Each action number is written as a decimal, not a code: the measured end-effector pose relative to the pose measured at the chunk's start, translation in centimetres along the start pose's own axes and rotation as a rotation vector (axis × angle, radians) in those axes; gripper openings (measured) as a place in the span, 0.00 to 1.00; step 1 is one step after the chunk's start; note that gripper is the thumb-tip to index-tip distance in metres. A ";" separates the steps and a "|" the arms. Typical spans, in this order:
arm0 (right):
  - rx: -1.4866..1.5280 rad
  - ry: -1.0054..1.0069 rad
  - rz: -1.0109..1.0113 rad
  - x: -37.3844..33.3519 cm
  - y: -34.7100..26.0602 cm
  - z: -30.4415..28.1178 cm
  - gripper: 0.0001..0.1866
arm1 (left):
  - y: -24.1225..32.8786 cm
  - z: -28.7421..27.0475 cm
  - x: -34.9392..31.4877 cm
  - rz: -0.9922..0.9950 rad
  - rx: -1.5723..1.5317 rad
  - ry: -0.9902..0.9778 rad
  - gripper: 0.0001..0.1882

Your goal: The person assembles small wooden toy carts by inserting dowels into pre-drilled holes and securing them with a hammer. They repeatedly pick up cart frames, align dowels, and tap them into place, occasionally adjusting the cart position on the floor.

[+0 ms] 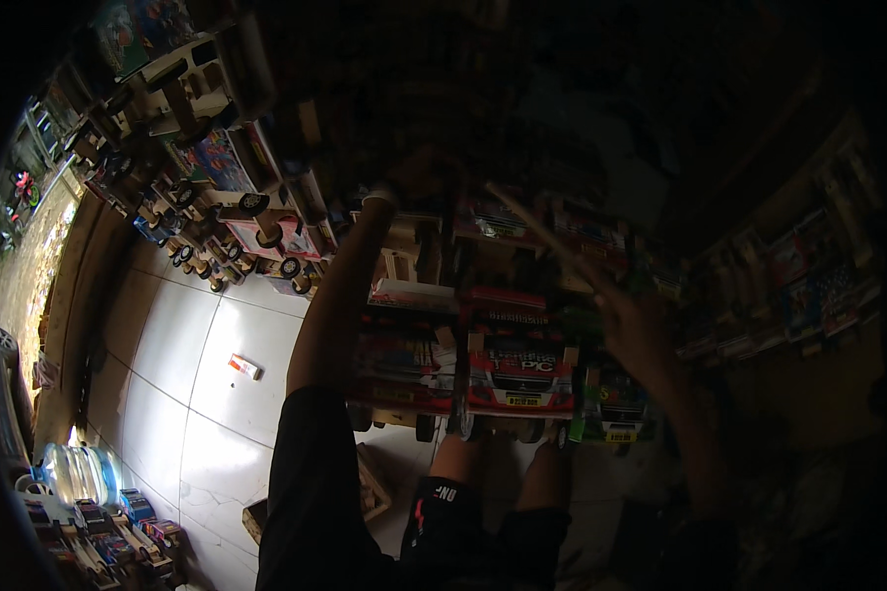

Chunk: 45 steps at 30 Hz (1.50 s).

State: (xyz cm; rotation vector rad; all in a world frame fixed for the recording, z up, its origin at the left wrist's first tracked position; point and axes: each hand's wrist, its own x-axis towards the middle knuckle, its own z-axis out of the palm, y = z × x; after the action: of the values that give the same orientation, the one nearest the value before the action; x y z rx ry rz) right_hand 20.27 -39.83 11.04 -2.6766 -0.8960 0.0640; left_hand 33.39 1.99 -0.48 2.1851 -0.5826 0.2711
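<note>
Several toy trucks with wooden bodies and wheels stand side by side in front of me, among them a red-fronted truck in the middle and a green-fronted truck to its right. My left hand reaches over the far end of the row, a pale band at its wrist; deep shadow hides its fingers. Above the right part of the row, my right hand is closed on a thin stick, which slants up and to the left toward the far trucks. The stick's far tip lies near my left hand.
More toy trucks are stacked on their sides at the far left, wheels outward. Others stand at the lower left near a clear plastic bundle. A small white-and-orange box lies on the tiled floor. Dark stacks line the right.
</note>
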 end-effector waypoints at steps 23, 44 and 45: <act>0.134 0.168 -0.100 -0.4 -0.7 1.4 0.31 | 0.5 -0.1 -0.4 -0.074 0.002 -0.036 0.12; 0.542 0.344 0.304 -14.0 1.5 -3.8 0.28 | 12.7 -6.1 -10.5 0.095 0.537 0.541 0.16; 0.287 0.391 0.253 -16.1 2.5 -4.3 0.27 | 15.4 -6.6 -14.2 0.085 0.349 0.610 0.15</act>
State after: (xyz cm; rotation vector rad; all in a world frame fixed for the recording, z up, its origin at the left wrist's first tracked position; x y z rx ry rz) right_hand 9.41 -52.45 13.42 -2.3968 -0.3926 -0.2466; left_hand 13.41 3.25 8.69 2.2385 -0.2930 1.1071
